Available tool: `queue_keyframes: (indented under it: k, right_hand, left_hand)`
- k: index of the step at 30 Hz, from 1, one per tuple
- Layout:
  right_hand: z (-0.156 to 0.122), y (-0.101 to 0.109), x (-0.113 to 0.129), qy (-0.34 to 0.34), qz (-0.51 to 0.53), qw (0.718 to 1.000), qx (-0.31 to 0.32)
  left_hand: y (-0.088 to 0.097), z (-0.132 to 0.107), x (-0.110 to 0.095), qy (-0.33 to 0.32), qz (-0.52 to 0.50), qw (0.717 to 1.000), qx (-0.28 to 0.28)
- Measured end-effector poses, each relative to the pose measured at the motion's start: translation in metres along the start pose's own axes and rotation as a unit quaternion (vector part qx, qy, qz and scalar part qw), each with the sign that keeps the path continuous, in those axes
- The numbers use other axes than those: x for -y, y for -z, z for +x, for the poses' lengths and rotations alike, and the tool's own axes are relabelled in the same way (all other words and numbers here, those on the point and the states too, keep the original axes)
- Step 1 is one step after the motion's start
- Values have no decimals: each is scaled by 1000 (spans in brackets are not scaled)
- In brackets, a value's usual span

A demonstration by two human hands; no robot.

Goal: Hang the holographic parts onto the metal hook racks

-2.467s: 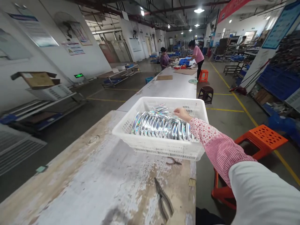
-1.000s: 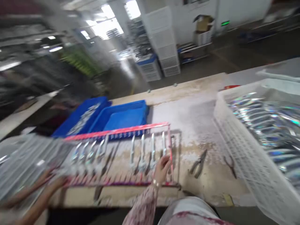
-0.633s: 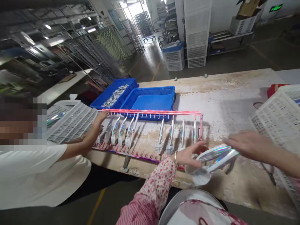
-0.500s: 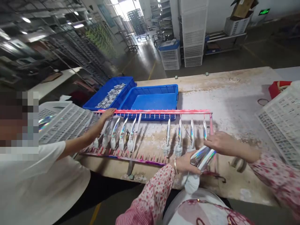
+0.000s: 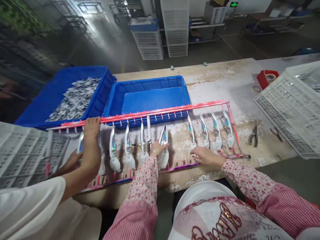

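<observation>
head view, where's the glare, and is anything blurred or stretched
Head view: rainbow glare on the shiny pieces; strong reflection on the floor at upper left. Head view: green shapes at upper left smeared; the white crate at right slants, perhaps lens distortion.

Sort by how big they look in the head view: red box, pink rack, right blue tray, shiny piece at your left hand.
1. Pink rack
2. Right blue tray
3. Red box and shiny piece: too close to rank
</observation>
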State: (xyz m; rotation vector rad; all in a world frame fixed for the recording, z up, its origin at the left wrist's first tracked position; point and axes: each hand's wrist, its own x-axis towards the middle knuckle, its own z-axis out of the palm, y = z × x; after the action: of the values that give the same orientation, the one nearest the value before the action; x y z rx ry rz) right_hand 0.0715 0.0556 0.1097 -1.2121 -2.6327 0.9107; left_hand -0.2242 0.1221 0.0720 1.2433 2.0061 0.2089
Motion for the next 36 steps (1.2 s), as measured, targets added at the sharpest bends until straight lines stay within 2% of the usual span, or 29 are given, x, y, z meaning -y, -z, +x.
queue_keyframes:
  k: [3, 6, 10, 13, 15, 17, 18, 19, 20, 22, 23, 26, 30, 33, 36]
  right_hand:
    - [-6, -37, 9, -82, 53, 994, 39]
    - [6, -67, 16, -167, 124, 977, 35]
    - [28, -98, 24, -235, 205, 950, 2]
    - [41, -114, 29, -270, 223, 936, -18]
    - [46, -119, 31, -281, 220, 934, -14]
    - [50, -122, 30, -276, 217, 936, -9]
    - [51, -123, 30, -270, 216, 938, -10]
    - [52, -125, 29, -264, 217, 940, -14]
    - [52, -126, 28, -256, 220, 941, -19]
    - [50, -129, 26, -244, 229, 942, -33]
    - [48, -130, 25, -238, 234, 942, -39]
    - [45, -133, 25, -232, 246, 940, -56]
    - [43, -135, 25, -220, 258, 938, -75]
    - [43, -136, 26, -209, 251, 942, -81]
    - [42, -137, 26, -206, 245, 944, -80]
  left_hand:
    - [3, 34, -8, -5, 129, 992, -9]
    - [-4, 47, -18, -7, 189, 982, -7]
    - [-8, 40, -24, -36, 258, 965, -18]
    - [2, 27, -20, -76, 266, 960, -41]
    - [13, 16, -14, -95, 188, 977, -32]
    - [22, 2, -5, -110, 13, 994, -12]
    - [24, -6, 0, -119, -102, 988, -11]
    - [23, -15, 5, -129, -221, 967, -21]
    - [21, -25, 10, -138, -328, 934, -37]
    - [7, -44, 17, -144, -476, 865, -68]
    - [-2, -53, 21, -138, -516, 843, -71]
    - [-35, -73, 33, -80, -579, 810, -57]
    - [-70, -85, 49, 12, -658, 751, -48]
    - [-79, -90, 55, 32, -672, 739, -41]
    - [-76, -93, 51, 17, -665, 745, -49]
